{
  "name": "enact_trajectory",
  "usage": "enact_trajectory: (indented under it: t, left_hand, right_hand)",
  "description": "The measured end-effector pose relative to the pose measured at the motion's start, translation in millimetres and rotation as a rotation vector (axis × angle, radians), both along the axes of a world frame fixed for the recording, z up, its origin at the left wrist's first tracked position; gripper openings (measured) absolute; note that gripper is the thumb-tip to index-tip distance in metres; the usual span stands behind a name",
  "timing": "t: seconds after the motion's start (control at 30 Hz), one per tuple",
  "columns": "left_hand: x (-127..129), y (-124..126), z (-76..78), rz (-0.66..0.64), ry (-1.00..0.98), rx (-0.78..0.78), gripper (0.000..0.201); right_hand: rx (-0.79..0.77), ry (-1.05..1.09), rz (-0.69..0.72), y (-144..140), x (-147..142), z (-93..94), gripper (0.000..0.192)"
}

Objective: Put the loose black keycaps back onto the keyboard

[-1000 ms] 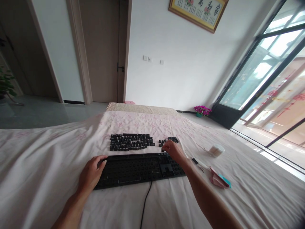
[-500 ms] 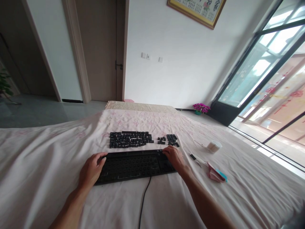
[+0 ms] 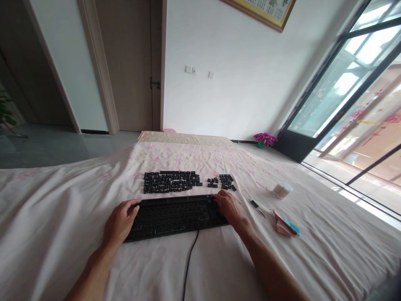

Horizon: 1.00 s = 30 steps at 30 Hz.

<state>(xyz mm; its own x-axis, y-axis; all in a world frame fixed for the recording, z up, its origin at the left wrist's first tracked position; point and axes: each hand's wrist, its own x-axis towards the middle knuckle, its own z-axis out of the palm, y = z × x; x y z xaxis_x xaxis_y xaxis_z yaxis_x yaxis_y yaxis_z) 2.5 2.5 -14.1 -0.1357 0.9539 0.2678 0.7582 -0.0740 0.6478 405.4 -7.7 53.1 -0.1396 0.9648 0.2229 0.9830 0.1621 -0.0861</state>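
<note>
A black keyboard (image 3: 175,217) with its keycaps off lies on the pale sheet, its cable (image 3: 189,259) running toward me. My left hand (image 3: 120,219) grips its left end, thumb and fingers at the upper left corner. At the right end, my right hand (image 3: 230,207) holds the upper edge with bent fingers and covers part of that side. Just beyond the keyboard, loose black keycaps (image 3: 171,182) lie in rows, roughly in keyboard layout. Two smaller groups, the middle keycaps (image 3: 212,182) and the number-pad keycaps (image 3: 226,181), sit to their right.
On the right of the sheet (image 3: 313,251) are a tub of cotton swabs (image 3: 282,190), a small black-handled tool (image 3: 255,204) and a folded pink cloth (image 3: 283,225) with something blue. Purple flowers (image 3: 265,139) stand on the floor by the glass door (image 3: 332,96).
The view has tilted slightly. Both hands keep their hold on the keyboard's two ends, and the keycaps lie as before.
</note>
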Motion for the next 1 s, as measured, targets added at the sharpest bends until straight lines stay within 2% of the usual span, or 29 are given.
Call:
enact_trajectory:
  t: [0.2, 0.4, 0.77, 1.0]
  left_hand:
    - [0.0, -0.7, 1.2, -0.014, -0.006, 0.009, 0.033]
    - [0.8, -0.8, 1.9, -0.007, -0.01, 0.005, 0.033]
    - [1.2, -1.9, 4.0, 0.003, -0.003, -0.011, 0.033]
    - [1.9, -2.9, 6.1, 0.005, -0.004, 0.005, 0.032]
  right_hand:
    - [0.005, 0.205, -0.02, 4.3, 10.9, -7.1, 0.028]
    - [-0.08, 0.225, -0.119, 11.6, 19.4, -6.2, 0.022]
    - [-0.025, 0.204, -0.12, 3.0, 15.6, -5.5, 0.025]
    - [-0.076, 0.01, -0.146, -3.0, -0.8, 1.7, 0.028]
